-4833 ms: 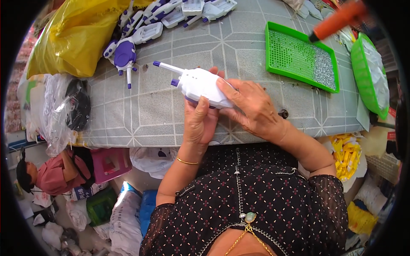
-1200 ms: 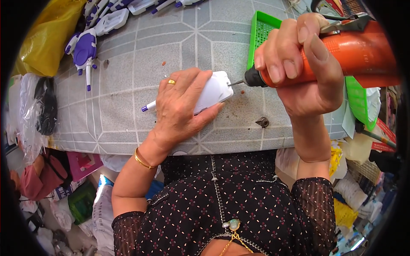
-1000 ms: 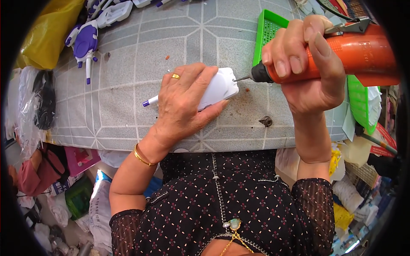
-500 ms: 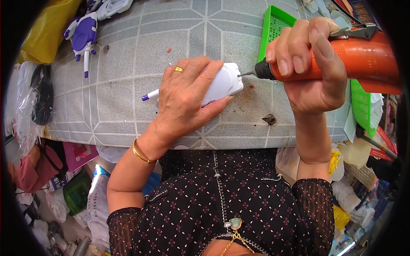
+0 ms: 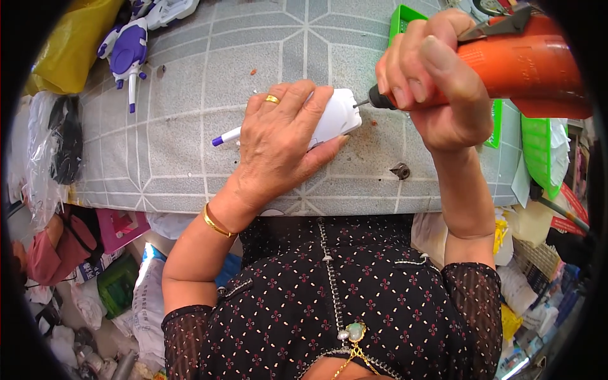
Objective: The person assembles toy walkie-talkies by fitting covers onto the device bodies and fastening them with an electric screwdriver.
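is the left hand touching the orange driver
Apart. The head view shows the left hand on the white casing, whose uncovered end and the tablecloth show between that hand and the orange driver.

On the bench (image 5: 190, 139), a tray (image 5: 397, 24) lies partly behind the screwdriver (image 5: 532, 66); left of its tip, a casing (image 5: 339, 117) under the left hand (image 5: 278, 133)
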Demonstrator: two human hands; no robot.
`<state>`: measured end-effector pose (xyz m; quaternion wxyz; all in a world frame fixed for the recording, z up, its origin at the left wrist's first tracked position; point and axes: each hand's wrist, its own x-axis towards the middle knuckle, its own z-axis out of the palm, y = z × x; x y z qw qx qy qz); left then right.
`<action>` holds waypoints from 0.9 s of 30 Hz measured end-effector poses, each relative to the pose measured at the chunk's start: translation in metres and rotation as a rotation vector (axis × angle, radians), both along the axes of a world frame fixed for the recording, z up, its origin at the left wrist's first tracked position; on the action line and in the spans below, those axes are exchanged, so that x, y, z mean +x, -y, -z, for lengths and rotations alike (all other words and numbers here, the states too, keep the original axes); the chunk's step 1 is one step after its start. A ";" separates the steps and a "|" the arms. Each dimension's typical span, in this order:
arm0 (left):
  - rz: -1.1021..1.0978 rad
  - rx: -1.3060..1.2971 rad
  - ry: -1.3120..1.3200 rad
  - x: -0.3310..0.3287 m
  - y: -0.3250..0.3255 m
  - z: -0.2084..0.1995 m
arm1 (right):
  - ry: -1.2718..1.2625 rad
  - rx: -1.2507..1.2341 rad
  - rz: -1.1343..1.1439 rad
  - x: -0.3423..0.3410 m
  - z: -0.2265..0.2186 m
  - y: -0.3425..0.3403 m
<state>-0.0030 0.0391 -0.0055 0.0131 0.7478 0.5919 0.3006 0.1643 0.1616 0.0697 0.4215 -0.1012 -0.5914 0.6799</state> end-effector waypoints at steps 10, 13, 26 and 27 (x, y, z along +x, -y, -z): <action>0.001 -0.011 -0.019 0.002 0.001 -0.002 | 0.051 0.069 -0.048 -0.006 -0.001 0.000; -0.003 0.003 -0.060 0.001 -0.001 -0.004 | 0.039 0.090 -0.020 -0.006 0.001 0.000; -0.091 0.015 -0.054 -0.019 0.028 -0.037 | 0.296 0.345 0.716 0.024 -0.042 -0.045; -0.142 -0.039 0.100 -0.034 0.046 -0.055 | 0.518 0.421 0.807 0.031 -0.038 -0.050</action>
